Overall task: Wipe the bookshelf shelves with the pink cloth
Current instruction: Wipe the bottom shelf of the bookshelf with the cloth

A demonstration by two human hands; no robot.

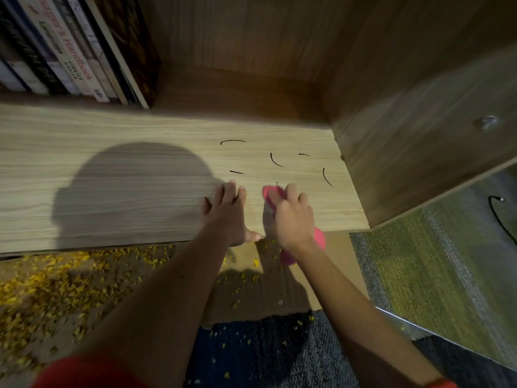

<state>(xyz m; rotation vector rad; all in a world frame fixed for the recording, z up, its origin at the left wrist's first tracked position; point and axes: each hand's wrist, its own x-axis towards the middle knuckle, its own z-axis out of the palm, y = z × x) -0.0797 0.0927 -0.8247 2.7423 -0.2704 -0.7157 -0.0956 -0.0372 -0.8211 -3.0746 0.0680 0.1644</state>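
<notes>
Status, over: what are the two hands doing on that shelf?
Left hand flat on the shelf, fingers straight. Right hand grips pink cloth, pressed to shelf. Dark curved marks ahead of cloth; books far left, out of the way.

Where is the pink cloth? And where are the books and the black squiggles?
pink cloth (272, 194): head view, on its far end, the upper pink bit.
books (77, 58): head view, on the spine that says Handbook.
black squiggles (275, 161): head view, on the middle of one curved mark.
</notes>
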